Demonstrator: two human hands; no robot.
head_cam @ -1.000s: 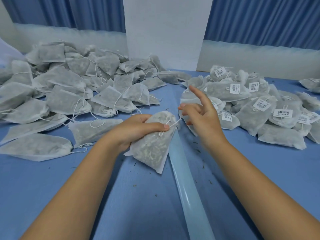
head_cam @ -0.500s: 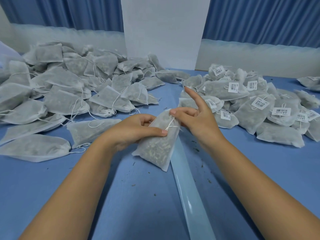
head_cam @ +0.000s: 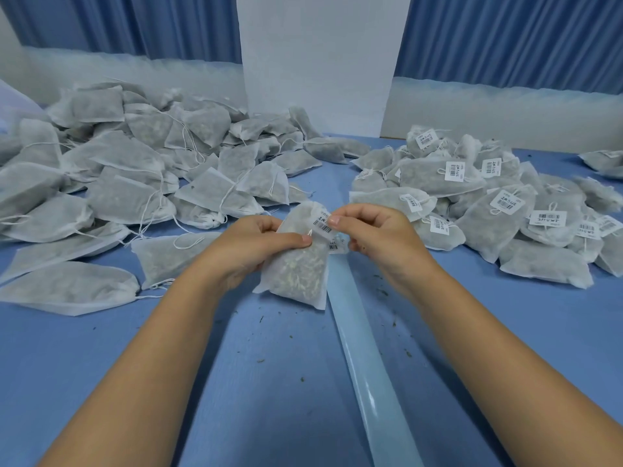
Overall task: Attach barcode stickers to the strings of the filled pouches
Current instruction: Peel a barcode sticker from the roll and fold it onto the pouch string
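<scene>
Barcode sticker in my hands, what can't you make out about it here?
Head view, barcode sticker: print too small to read.
Head view, string: mostly covered by the sticker and the left hand gripping the pouch; whether they are joined cannot be told.
Head view, second label: partly hidden behind the right hand.

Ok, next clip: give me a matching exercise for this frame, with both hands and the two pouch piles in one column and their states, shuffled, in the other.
Column one:
1. left hand
2. right hand
3. left pile of pouches
4. right pile of pouches

Column two:
a. already labelled
b. grips the filled pouch
c. strings bare, no labels
d. pinches a barcode sticker

Pairs: 1-b, 2-d, 3-c, 4-a
</scene>
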